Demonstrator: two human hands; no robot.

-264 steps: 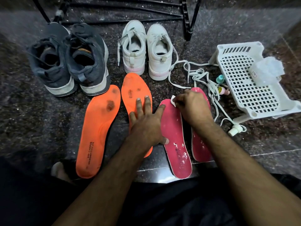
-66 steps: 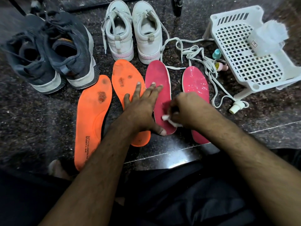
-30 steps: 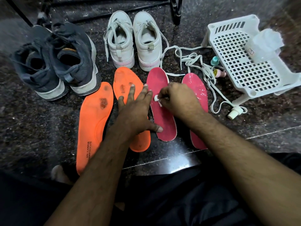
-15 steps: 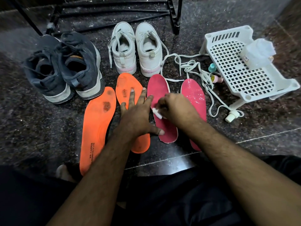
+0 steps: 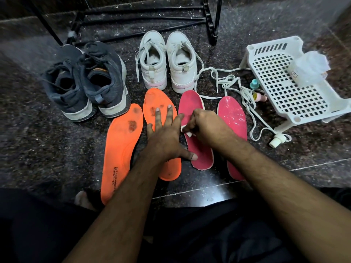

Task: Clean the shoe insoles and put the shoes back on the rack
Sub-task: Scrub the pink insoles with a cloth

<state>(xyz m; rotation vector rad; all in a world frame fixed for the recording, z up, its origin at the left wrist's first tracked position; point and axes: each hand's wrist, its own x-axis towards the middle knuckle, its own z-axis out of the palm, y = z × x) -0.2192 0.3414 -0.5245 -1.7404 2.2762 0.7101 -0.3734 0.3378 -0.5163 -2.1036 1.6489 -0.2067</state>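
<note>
Insoles lie in a row on the dark stone floor point(image 5: 47, 149), heels toward the person, so all four are in easy reach; the pink insole point(image 5: 197, 149) being worked on sits second from the right, with its pair point(image 5: 232, 118) just beside it and two orange insoles point(image 5: 121, 149) point(image 5: 153, 103) to the left, both showing dark stains near the toe. The right hand point(image 5: 207, 128) is curled, fingers bunched round a small white wipe point(image 5: 187, 131) that it pinches and presses onto the middle of the pink insole; I take it to be mid-scrub. The left hand point(image 5: 167, 135) lies flat and spread, fingers straight; most of them rest on the nearer orange insole, while the forefinger and the thumb point(image 5: 191, 156) touch the pink one, the thumb near its heel; it grips nothing, and I judge it is there to pin the insole so it does not slide under the rubbing.

Farther out, white shoes point(image 5: 167, 61) stand heel-on just above the pink insoles, and dark shoes point(image 5: 85, 80) above the orange ones, each pair by its own insoles, likely to keep refitting simple; loose white laces point(image 5: 233, 84) trail from the white shoes toward a white basket point(image 5: 284, 80) tipped at the right, with a clear plastic container point(image 5: 309, 67) on it and small bottles point(image 5: 258, 92) beside it; the rack point(image 5: 144, 18) stands behind, black bars bare where I can see them. Judging by the stains, the orange insoles are yet to be cleaned, and no shoe is back on the rack.
</note>
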